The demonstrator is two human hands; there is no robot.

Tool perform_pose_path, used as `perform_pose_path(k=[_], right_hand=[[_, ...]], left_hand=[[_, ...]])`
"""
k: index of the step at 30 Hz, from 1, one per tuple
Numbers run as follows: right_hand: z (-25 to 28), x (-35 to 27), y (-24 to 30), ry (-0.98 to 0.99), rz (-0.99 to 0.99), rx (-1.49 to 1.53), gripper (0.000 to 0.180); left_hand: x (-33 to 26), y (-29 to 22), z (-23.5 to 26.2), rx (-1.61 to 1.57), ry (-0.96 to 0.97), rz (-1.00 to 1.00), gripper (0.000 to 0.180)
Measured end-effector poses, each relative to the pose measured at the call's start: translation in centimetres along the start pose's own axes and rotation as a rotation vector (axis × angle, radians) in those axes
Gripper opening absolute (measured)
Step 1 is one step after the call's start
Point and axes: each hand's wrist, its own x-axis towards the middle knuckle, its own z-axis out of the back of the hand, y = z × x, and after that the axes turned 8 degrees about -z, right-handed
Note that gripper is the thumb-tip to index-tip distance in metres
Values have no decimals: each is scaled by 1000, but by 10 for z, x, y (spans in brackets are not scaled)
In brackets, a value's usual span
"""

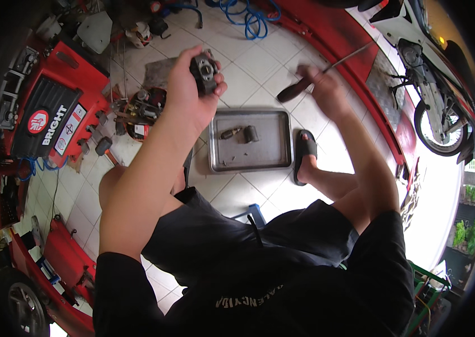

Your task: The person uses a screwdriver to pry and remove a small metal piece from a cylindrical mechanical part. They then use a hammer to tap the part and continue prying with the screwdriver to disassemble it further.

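Note:
My left hand [188, 84] is raised above the far left of the tray, its fingers wrapped round a dark metal part with a round bore [206, 71], which resembles a brake caliper. My right hand [327, 92] grips a screwdriver [292, 91] by the upper end of its dark handle. The long thin shaft slants up to the far right, away from the metal part. Between my feet lies a shallow metal tray [251, 168]. In it are a short grey metal cylinder [250, 133], a smaller dark fitting [229, 133] and several tiny bits.
Tools and a spray can [138, 130] crowd the floor at left, beside a red machine [57, 112]. A coiled blue hose [249, 19] lies at the far side. A red lift platform [355, 101] and a motorcycle [440, 106] stand at right.

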Motion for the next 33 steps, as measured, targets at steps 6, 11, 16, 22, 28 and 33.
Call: perform_pose_path(k=[6,11,16,22,28,33], right_hand=[[-37,-69,-129,-19,-814,113,33],[-67,-76,-31,120,-901,150,23],[-45,-74,58,163,-414,289,40],[-70,-106,-15,-6,-802,487,23],[-82,-121,8,450,-414,-137,34],[-75,-137,11,467,-305,-195,40]], left_hand=[[4,0,-6,-40,33,19,28],[1,-4,-5,-29,27,46,25],[7,-3,0,-16,53,56,25],[3,7,-5,16,158,137,27],[-4,12,-2,17,200,136,29],[-2,17,6,-44,303,210,35]])
